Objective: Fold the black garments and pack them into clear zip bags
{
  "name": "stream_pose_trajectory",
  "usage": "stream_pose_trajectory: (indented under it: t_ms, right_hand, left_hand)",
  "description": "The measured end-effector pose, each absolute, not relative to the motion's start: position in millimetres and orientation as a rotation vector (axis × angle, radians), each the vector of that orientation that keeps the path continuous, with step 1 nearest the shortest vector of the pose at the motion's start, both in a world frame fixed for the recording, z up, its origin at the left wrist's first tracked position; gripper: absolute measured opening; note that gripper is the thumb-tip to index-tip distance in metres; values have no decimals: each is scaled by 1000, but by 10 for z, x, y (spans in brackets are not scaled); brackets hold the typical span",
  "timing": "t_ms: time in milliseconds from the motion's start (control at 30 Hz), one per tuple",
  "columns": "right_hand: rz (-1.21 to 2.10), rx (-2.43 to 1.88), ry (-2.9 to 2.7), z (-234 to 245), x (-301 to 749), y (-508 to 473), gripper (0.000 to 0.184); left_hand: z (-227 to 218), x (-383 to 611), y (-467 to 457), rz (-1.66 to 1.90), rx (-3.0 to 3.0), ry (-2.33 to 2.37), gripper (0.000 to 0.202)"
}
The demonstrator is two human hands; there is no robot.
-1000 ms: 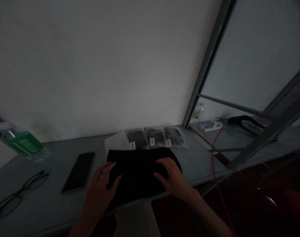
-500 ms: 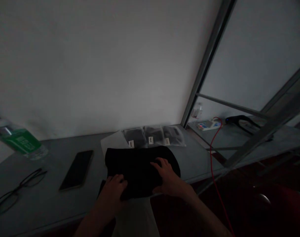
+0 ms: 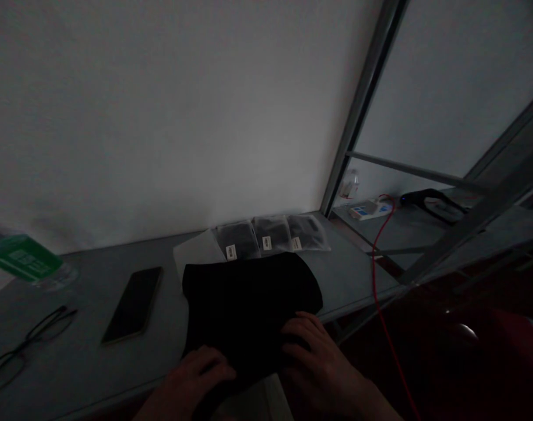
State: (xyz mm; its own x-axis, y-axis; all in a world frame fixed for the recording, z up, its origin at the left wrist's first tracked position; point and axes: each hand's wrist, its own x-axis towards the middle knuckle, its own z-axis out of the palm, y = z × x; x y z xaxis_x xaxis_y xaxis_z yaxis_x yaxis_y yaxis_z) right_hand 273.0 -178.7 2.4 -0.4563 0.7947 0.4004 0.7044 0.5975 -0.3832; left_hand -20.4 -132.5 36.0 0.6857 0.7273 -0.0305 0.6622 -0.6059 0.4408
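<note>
A black piece of cloth (image 3: pixel 249 304), which looks like a folded garment, lies across the front of the grey tabletop and hangs toward me. My left hand (image 3: pixel 200 374) has its fingers curled on the near left edge of the cloth. At the near right edge, my right hand (image 3: pixel 314 351) bends its fingers over the fabric, closed on it. Dimness hides both thumbs and the folds. Behind the cloth lie several clear plastic bags (image 3: pixel 270 234) with dark contents and small white labels. Beside them is a pale flat sheet or bag (image 3: pixel 196 251).
To the left are a phone (image 3: pixel 132 304), eyeglasses (image 3: pixel 30 345) and a green-labelled bottle (image 3: pixel 25 257). A metal frame post (image 3: pixel 358 111) rises at the right. Past it hangs a red cable (image 3: pixel 378 292), near a white box (image 3: pixel 369 209) and a black strap-like object (image 3: pixel 428 202).
Both hands have come toward me, from the top of the cloth to its near edge. More of the black cloth now shows, spread nearer to me. The view has shifted slightly.
</note>
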Motion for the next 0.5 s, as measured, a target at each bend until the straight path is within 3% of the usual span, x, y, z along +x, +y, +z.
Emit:
stream_pose_trajectory:
  t_ms: [100, 200, 500]
  right_hand:
    - [244, -1285, -2181, 72, 2869, -1774, 53]
    - [204, -1455, -2027, 24, 3053, -1584, 69]
    - [274, -1456, -2014, -340, 3388, -1666, 60]
  left_hand:
    - [323, 140, -1173, 455, 2533, 995, 36]
    - [135, 501, -1000, 467, 2677, 911, 42]
    - [-298, 673, -939, 409, 2936, 845, 57]
